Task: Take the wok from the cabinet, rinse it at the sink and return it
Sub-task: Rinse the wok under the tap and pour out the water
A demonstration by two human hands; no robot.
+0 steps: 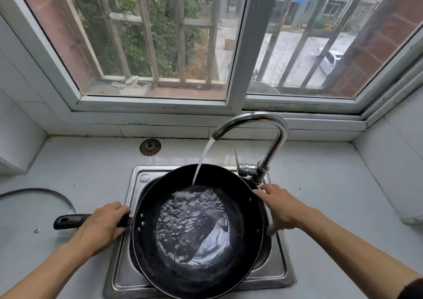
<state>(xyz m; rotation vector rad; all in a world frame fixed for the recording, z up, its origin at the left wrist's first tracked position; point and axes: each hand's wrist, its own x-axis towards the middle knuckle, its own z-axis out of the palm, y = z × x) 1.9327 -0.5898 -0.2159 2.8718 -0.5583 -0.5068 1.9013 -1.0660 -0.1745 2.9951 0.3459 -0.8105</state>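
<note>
A pale grey countertop (320, 195) is seen running under the window, with a steel sink (128, 273) set into its middle. A round metal strainer (150, 147) is laid flat on the counter behind the sink, close to the back wall. At the left edge a glass lid (29, 209) is rested flat on the surface. The chrome tap (272, 138) is mounted at the sink's right rear corner, and a black wok (229, 184) is held across the basin.

black wok (196, 227) and handle (68, 221), silver sink (128, 275), chrome faucet (272, 143), pale grey counter (91, 168).
</note>
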